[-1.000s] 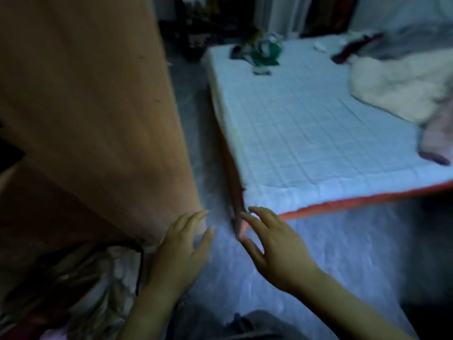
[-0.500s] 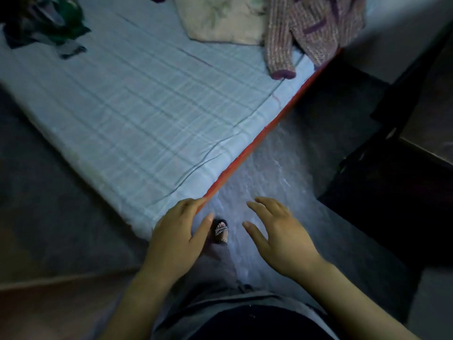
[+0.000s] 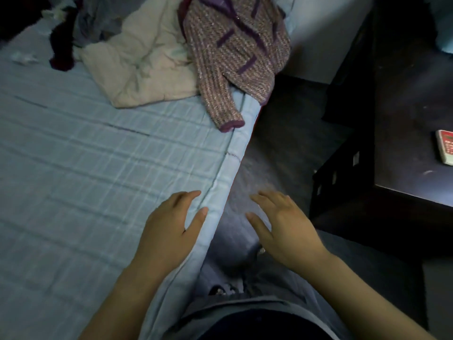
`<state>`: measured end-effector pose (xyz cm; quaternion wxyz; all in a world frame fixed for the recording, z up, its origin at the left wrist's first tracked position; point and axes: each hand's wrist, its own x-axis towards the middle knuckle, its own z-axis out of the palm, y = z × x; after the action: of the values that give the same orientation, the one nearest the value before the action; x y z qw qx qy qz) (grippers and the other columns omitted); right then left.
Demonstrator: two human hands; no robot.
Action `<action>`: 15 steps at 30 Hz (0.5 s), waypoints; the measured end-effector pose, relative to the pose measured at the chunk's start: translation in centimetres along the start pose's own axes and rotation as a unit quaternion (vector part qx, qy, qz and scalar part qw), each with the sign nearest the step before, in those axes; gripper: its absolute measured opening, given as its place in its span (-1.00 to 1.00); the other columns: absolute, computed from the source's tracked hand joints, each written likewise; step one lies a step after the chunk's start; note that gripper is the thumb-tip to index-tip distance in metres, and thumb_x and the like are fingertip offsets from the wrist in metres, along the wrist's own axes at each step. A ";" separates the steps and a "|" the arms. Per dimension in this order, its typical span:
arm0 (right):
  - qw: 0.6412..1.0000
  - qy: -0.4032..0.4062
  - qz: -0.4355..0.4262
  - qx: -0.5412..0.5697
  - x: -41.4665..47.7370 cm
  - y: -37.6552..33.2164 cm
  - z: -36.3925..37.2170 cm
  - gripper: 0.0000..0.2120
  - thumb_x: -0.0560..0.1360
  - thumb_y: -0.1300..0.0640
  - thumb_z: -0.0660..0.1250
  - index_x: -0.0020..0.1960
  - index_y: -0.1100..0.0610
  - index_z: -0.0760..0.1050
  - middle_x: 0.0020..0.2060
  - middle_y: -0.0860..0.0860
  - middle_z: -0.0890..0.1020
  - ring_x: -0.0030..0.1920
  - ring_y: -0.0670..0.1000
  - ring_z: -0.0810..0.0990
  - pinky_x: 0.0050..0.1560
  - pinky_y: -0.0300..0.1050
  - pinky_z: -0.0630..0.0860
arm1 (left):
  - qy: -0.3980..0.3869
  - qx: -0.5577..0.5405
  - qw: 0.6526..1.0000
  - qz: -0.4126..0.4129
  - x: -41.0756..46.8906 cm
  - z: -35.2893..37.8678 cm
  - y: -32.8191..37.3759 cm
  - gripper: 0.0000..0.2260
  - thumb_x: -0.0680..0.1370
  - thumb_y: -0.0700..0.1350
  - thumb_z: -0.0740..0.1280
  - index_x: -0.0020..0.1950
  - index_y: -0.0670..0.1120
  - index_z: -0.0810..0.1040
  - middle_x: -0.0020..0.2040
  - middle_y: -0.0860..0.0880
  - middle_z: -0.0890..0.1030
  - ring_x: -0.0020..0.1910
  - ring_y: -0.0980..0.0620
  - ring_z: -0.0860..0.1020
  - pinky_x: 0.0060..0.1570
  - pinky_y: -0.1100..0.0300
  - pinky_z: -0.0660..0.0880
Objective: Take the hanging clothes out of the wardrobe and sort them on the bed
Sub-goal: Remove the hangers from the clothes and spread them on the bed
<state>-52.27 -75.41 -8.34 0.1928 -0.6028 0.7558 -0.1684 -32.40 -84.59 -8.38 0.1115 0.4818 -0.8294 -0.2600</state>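
Versus 0.5 s earlier: left hand (image 3: 171, 231) had shifted from the near corner of the bed (image 3: 85, 168) to above its right edge. Right hand (image 3: 284, 231) stayed over the floor. Hands apart, fingers spread, holding nothing. At the bed's far right corner lay a mauve ribbed cardigan (image 3: 235, 52) with purple trim (sleeve cuff at the right edge), partly over a cream quilt (image 3: 144, 62). Red-and-white keypad device (image 3: 445, 150) on the dark worktop (image 3: 411, 106); writing unreadable.
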 end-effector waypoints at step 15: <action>0.998 0.056 0.017 -0.032 33.7 16.6 -16.0 -0.54 0.57 -0.13 0.10 0.37 0.08 0.37 0.33 0.02 0.43 0.36 0.04 0.33 0.38 -0.06 0.18 | -0.036 -0.063 0.993 0.089 43.3 2.8 12.2 -0.50 0.51 0.23 0.08 0.33 0.01 0.42 0.26 0.00 0.48 0.14 0.07 0.45 0.09 0.16 0.37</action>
<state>-80.90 -104.39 -5.49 0.1343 -0.5849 0.7806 -0.1744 -64.81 -115.91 -7.03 0.1344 0.3881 -0.8545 -0.3181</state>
